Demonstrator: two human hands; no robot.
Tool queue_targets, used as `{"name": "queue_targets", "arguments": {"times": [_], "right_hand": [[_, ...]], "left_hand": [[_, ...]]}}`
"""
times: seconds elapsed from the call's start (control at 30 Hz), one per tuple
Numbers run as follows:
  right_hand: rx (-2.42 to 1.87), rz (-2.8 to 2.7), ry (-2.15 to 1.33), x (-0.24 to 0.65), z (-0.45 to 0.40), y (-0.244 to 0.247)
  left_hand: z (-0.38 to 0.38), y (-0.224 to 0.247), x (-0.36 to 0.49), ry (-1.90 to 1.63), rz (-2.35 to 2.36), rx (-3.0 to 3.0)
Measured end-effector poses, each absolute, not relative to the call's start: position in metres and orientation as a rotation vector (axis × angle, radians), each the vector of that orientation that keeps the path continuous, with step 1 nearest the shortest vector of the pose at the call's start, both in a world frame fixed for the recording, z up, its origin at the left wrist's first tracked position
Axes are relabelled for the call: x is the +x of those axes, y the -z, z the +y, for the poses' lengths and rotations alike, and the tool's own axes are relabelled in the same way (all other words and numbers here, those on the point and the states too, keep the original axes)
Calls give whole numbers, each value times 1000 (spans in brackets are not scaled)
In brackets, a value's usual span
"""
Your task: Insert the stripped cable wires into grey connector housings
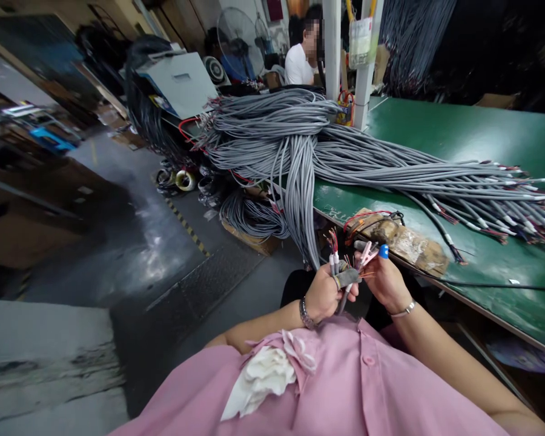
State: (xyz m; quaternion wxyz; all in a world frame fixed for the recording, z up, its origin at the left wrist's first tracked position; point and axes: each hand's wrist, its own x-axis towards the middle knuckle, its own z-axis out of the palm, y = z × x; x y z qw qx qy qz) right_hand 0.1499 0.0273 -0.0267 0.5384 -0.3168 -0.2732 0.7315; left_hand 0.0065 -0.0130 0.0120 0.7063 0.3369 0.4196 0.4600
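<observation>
My left hand (327, 295) is closed around several grey cables (335, 264). Their stripped ends stick up, showing thin red and dark wires, and a finger cover wraps its thumb. Close beside it on the right, my right hand (387, 283) has its fingers pinched together and wears a blue fingertip cover (384, 251). At its fingers is a small pink and white piece (367, 254), whose kind I cannot make out. Bare orange-copper strands (367, 275) spread between both hands, in front of my body.
A big heap of grey cables (272, 121) lies across the green table (458, 124), some hanging over its edge. A tape-wrapped block (411, 245) sits at the near edge. Coiled cables (252, 217) lie below. A person in a white shirt (298, 65) sits behind.
</observation>
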Motion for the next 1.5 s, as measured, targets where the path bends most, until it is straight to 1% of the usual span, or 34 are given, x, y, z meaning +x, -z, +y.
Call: {"name": "queue_targets", "arguments": {"times": [0.3,0.57,0.83,0.97,1.07,1.23,1.5], "right_hand": [[-568,-592,-2010,140,28,17],[-675,-481,-1836,137,32,20],[-606,-432,-1948,151,27,28],[-661,-635,-2101,169,20,29],[-731,-879,-2122,179,13,25],[-946,-1176,-1928,179,9,9],[-930,-1368,-1782,162,-2,1]], "left_hand": [[-6,-3,14,-1027,921,729],[-8,-1,14,-996,953,740],[-17,-1,9,-1018,983,736],[-24,4,2,-1025,1000,817],[-27,6,-1,-1006,1026,897],[-30,5,-1,-960,1060,1020],[-25,5,-3,-714,1006,1075]]}}
